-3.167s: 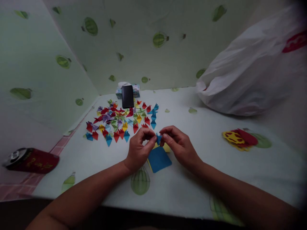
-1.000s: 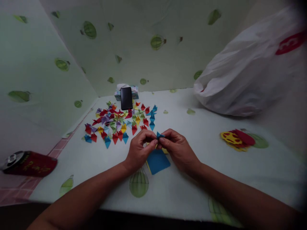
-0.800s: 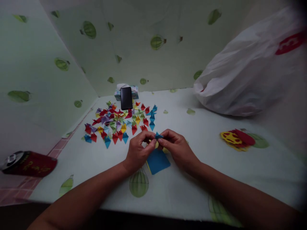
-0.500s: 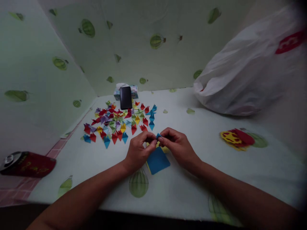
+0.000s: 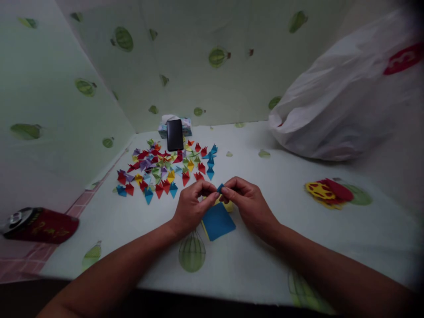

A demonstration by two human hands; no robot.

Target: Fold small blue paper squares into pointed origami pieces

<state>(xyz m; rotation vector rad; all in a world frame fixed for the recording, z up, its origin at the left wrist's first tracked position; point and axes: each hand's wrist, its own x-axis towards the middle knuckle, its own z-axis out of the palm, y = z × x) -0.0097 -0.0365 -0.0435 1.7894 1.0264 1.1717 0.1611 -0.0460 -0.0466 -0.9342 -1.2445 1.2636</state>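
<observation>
Between the fingertips of both hands is a small folded piece of blue paper (image 5: pixel 220 188), mostly covered by the fingers. My left hand (image 5: pixel 194 202) pinches its left side, thumb against forefinger. On its right side my right hand (image 5: pixel 245 198) grips it the same way. Just below them lies a flat blue paper square (image 5: pixel 219 223), with yellow paper (image 5: pixel 228 206) showing from under it. Many small folded paper pieces (image 5: pixel 159 189) in red, blue, yellow, green and purple are spread over the table beyond my left hand.
A black phone (image 5: pixel 175 135) leans on a tissue box (image 5: pixel 187 127) at the back. To the left a red can (image 5: pixel 43 225) lies on its side. At the right are a large white plastic bag (image 5: pixel 338 101) and yellow and red cut-outs (image 5: pixel 326 193) on the table (image 5: pixel 265 274).
The folded blue paper shows slightly more above the fingertips, which have shifted a little. The whole view has drifted slightly; everything else stays in place.
</observation>
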